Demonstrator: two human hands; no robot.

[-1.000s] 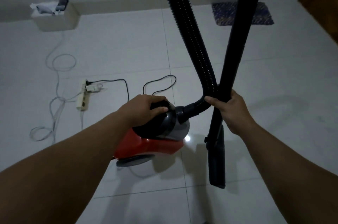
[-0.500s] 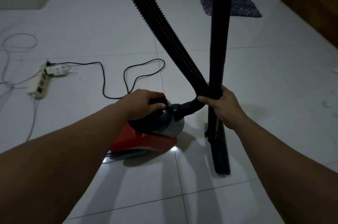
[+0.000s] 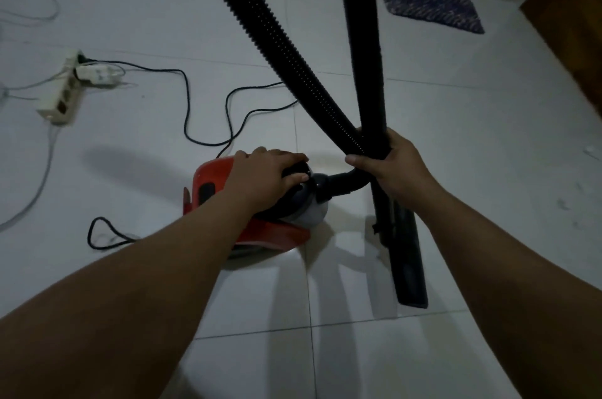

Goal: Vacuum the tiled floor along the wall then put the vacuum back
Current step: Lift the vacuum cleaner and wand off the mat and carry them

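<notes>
Gripping the vacuum (image 3: pixel 247 203) body with my left hand (image 3: pixel 270 175), right hand (image 3: pixel 391 167) clasped hose (image 3: pixel 293 63) and wand (image 3: pixel 368 56) together; cord (image 3: pixel 185 99) was plugged in, stowing seemingly unfinished.

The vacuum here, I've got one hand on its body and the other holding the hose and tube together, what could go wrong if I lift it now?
1. The black power cord loops on the floor behind the vacuum and seems to run to the power strip; lifting may drag or yank it.
2. The right hand pinches hose and rigid tube together; either could slip.
3. The floor nozzle could scrape the tiles.
</notes>
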